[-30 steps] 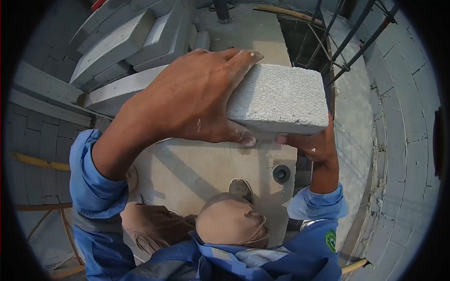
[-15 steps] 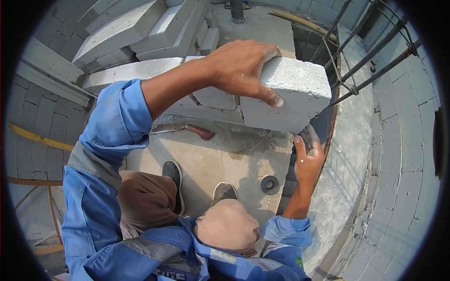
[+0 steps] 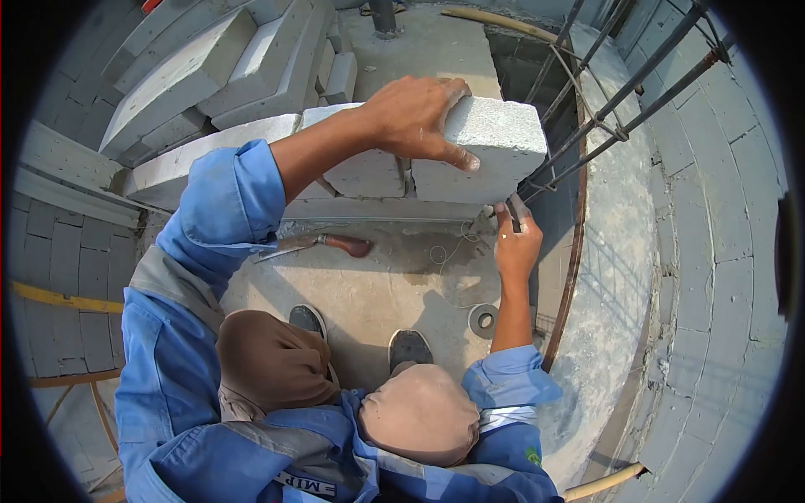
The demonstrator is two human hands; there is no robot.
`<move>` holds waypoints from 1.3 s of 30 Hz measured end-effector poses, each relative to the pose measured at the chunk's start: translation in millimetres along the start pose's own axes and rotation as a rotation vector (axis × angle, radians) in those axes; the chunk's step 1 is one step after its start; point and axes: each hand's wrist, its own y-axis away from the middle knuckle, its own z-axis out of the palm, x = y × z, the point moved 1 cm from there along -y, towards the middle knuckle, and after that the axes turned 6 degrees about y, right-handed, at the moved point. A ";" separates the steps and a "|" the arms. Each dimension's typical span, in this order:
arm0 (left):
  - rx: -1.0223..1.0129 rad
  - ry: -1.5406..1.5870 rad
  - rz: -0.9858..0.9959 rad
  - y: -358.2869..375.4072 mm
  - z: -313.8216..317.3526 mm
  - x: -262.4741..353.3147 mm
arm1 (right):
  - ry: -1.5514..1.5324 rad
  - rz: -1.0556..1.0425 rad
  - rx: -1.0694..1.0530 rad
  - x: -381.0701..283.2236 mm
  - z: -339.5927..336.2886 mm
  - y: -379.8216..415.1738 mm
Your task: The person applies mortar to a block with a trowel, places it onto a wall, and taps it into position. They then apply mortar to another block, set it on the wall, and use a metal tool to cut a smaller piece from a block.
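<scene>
My left hand (image 3: pixel 419 121) is closed over the top of a white lightweight block (image 3: pixel 482 168), with the thumb on its near face. This block stands on edge at the right end of a low row, beside another white block (image 3: pixel 365 176). At its lower right corner, my right hand (image 3: pixel 516 243) has thumb and fingers pressed against the block; part of the fingertips is hidden. Thin string (image 3: pixel 444 272) runs down from near that corner. On the floor below the row lies a long blade with a red-brown handle (image 3: pixel 348 245).
More white blocks (image 3: pixel 184 80) are stacked behind the row at the left. Steel reinforcing bars (image 3: pixel 620 117) slant in from the upper right, over a gap in the floor. A grey ring-shaped roll (image 3: pixel 483 321) lies near my feet. A curved block wall (image 3: pixel 713 277) rises at the right.
The block has come down level with the row and closer to its neighbour. My right hand has moved up and left with its lower corner; my left hand keeps its grip. The view has shifted.
</scene>
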 end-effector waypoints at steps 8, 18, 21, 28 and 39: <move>0.004 -0.014 0.012 1.5 9.9 -15.6 | 0.026 0.092 -0.017 6.4 24.6 -7.1; 0.054 -0.050 0.044 3.1 17.4 -23.5 | -0.002 0.097 0.005 7.8 27.5 -6.6; 0.102 -0.105 0.055 4.4 22.9 -27.8 | -0.040 0.090 0.011 9.0 28.3 -7.2; 0.072 -0.111 0.029 4.6 24.9 -29.8 | -0.028 0.130 0.002 9.1 27.5 -6.5; -0.056 -0.117 -0.075 6.8 15.7 -18.2 | -0.039 0.162 0.003 13.1 29.5 -5.8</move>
